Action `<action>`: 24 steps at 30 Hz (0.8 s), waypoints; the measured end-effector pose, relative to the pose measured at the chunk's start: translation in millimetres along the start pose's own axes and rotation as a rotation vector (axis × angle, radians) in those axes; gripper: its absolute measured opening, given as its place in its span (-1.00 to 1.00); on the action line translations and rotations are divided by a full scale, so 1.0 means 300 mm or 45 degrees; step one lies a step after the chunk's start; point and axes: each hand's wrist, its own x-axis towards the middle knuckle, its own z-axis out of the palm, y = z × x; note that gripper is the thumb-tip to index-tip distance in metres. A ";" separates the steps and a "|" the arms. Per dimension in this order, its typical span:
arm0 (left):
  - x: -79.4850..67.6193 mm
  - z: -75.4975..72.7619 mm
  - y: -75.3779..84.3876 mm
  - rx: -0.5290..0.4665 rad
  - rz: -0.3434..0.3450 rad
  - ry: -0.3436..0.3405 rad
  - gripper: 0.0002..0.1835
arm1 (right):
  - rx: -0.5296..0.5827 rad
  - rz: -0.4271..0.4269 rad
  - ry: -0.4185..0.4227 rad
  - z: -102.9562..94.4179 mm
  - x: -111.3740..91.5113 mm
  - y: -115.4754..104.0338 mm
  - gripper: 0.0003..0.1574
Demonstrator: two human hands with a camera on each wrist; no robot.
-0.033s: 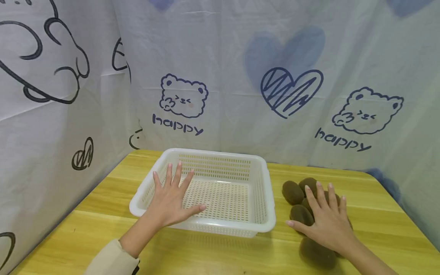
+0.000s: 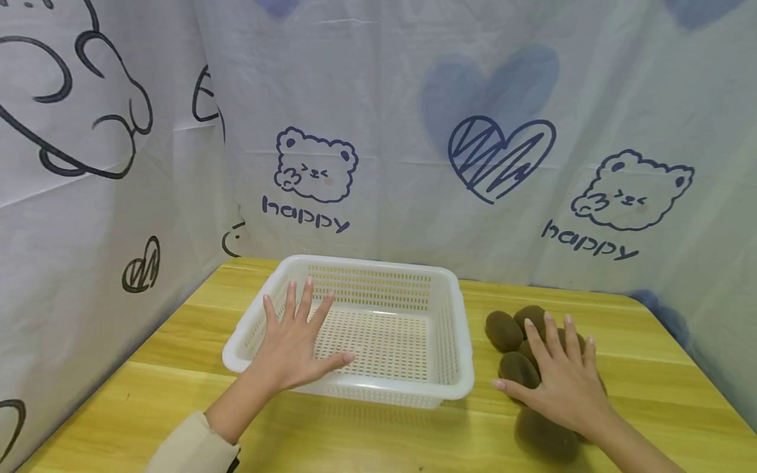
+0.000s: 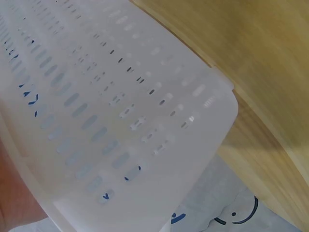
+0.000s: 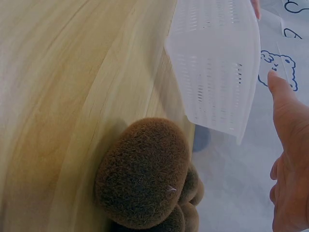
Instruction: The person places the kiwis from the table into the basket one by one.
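A white perforated plastic basket stands on the wooden table. Over its left part my left hand is held with fingers spread, gripping nothing. In the left wrist view the basket's slotted wall fills most of the picture, with a bit of the hand at the left edge. Several brown fuzzy kiwis lie together right of the basket. My right hand hovers above them, fingers spread, partly hiding them. The right wrist view has one large kiwi up close, apart from the hand.
The yellow wood-grain table carries the basket and the kiwis. White cloth with drawn hearts and bears hangs behind the table's back edge, and another cloth hangs along the left side.
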 end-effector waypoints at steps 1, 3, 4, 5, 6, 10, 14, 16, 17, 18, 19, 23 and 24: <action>0.000 0.000 0.000 0.000 0.000 -0.003 0.06 | -0.001 -0.001 0.001 0.000 -0.001 0.000 0.41; 0.001 -0.001 0.000 0.002 0.002 -0.006 0.06 | 0.002 0.000 -0.003 -0.003 0.000 0.002 0.41; 0.001 -0.001 0.000 0.002 0.003 -0.008 0.06 | 0.005 -0.002 -0.002 -0.004 0.000 0.002 0.41; 0.001 -0.001 -0.001 0.007 0.007 -0.008 0.06 | 0.004 -0.004 -0.001 -0.003 0.000 0.004 0.41; 0.001 -0.001 -0.001 0.010 0.010 -0.013 0.06 | 0.006 -0.003 -0.002 -0.005 0.000 0.005 0.41; 0.000 -0.005 -0.007 0.035 0.030 -0.026 0.08 | 0.014 0.000 -0.004 -0.006 0.000 0.010 0.40; -0.002 -0.009 -0.016 0.032 0.038 -0.049 0.07 | 0.029 0.000 -0.007 -0.008 -0.001 0.014 0.40; -0.003 -0.013 -0.021 0.029 0.034 -0.059 0.07 | 0.033 -0.011 0.000 -0.006 0.000 0.019 0.40; -0.004 -0.015 -0.024 0.019 0.029 -0.068 0.06 | 0.040 -0.012 -0.001 -0.006 -0.001 0.020 0.40; -0.005 -0.017 -0.028 0.012 0.025 -0.076 0.06 | 0.044 -0.016 0.000 -0.006 -0.002 0.021 0.40; -0.007 -0.019 -0.032 0.002 0.021 -0.085 0.06 | 0.049 -0.020 -0.001 -0.006 -0.001 0.023 0.41; -0.016 -0.029 -0.054 -0.038 0.024 -0.102 0.06 | 0.074 -0.039 -0.002 -0.007 -0.003 0.027 0.41; -0.018 -0.032 -0.061 -0.046 0.028 -0.101 0.06 | 0.082 -0.047 -0.002 -0.007 -0.004 0.029 0.42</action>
